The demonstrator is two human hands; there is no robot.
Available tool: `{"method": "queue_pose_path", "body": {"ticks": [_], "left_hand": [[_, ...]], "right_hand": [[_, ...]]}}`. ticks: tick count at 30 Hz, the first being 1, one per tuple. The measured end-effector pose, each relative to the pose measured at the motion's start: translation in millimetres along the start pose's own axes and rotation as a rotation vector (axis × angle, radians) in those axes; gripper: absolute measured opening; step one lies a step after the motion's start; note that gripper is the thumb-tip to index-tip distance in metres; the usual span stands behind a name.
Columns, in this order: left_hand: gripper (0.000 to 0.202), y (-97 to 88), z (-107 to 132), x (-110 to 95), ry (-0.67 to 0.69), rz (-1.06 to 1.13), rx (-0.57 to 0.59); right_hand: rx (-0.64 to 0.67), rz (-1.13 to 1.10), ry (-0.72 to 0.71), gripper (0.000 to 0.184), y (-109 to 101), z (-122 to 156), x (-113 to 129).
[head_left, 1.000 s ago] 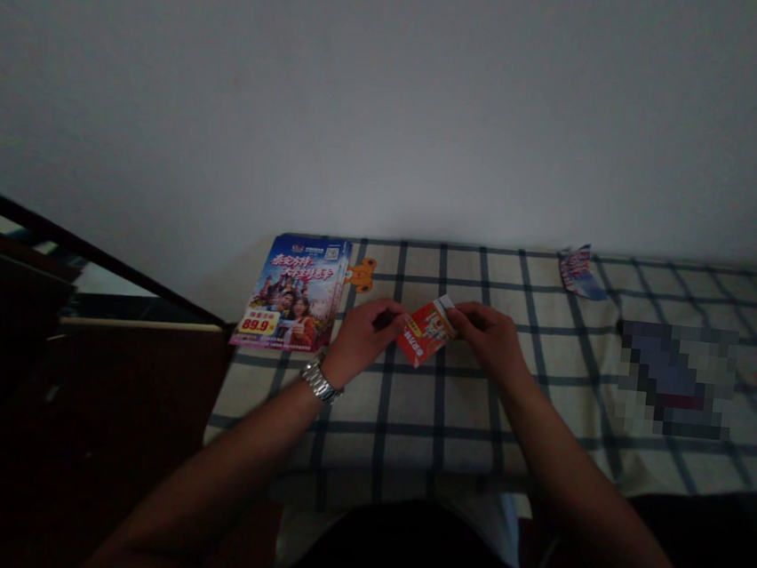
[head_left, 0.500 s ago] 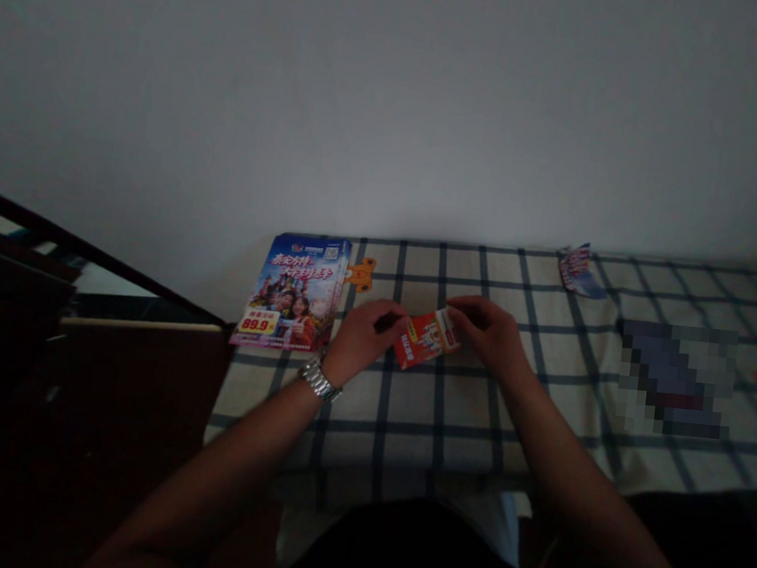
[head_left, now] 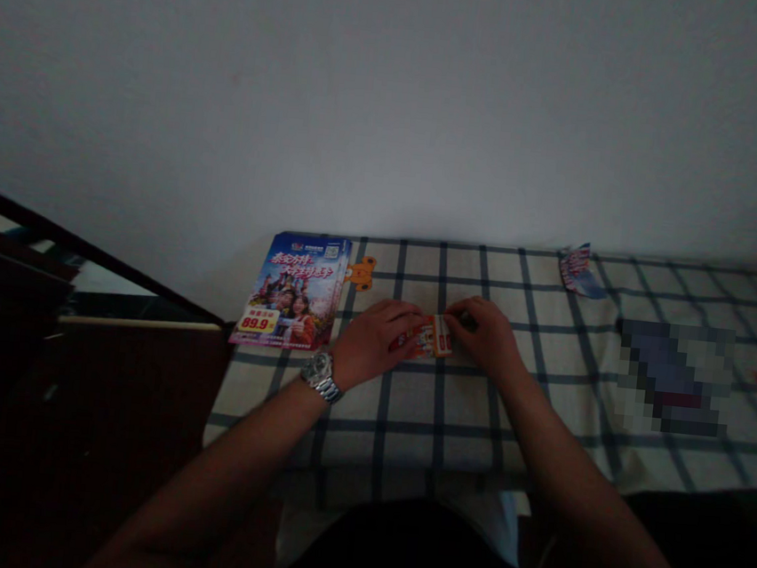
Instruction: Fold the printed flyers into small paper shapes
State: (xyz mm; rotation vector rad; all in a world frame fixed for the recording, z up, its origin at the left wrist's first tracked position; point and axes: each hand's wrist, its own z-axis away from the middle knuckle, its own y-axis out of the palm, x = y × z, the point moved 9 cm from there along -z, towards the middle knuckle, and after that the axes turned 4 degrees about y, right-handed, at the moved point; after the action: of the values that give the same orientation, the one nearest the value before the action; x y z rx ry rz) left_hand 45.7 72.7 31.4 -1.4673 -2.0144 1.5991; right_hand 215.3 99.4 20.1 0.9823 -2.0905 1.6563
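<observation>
A small folded leaflet (head_left: pixel 439 337), red and orange with printed figures, lies between my two hands over the checked cloth. The fingers of my left hand (head_left: pixel 379 338) reach across its left part and hide much of it, holding it. At the upper right edge, my right hand (head_left: pixel 485 330) has thumb and fingers closed on the paper. A metal watch (head_left: pixel 322 377) is on my left wrist. Left of my hands rests a stack of blue and pink flyers (head_left: pixel 294 294), the top one marked 89.9.
The checked cloth (head_left: pixel 351 429) covers a surface along a pale wall (head_left: pixel 396 98). A crumpled flyer piece (head_left: pixel 580 272) sits near the wall at right. Closer in, a dark blurred-out object (head_left: pixel 670 375) lies on the cloth. A dark bar (head_left: pixel 100 253) slants at the left.
My left hand has slid right and now covers more of the leaflet. The leaflet has turned to lie nearly level, and less of it shows. My right hand has stayed at its right end.
</observation>
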Motion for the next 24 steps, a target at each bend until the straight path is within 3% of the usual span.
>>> {"method": "queue_pose_path", "body": {"ticks": [6,15,24], "left_hand": [[0.035,16.6,3,-7,0.069,-0.002,0.134],[0.039,20.4,5,-8,0.036,-0.026,0.182],[0.051,25.1,8,-6,0.004,-0.077,0.223]], "right_hand": [[0.013,0.063,-0.014,0.005,5,0,-3],[0.041,0.104,-0.043,0.008,11,2,-4],[0.111,0.258,-0.141,0.014,12,6,12]]}}
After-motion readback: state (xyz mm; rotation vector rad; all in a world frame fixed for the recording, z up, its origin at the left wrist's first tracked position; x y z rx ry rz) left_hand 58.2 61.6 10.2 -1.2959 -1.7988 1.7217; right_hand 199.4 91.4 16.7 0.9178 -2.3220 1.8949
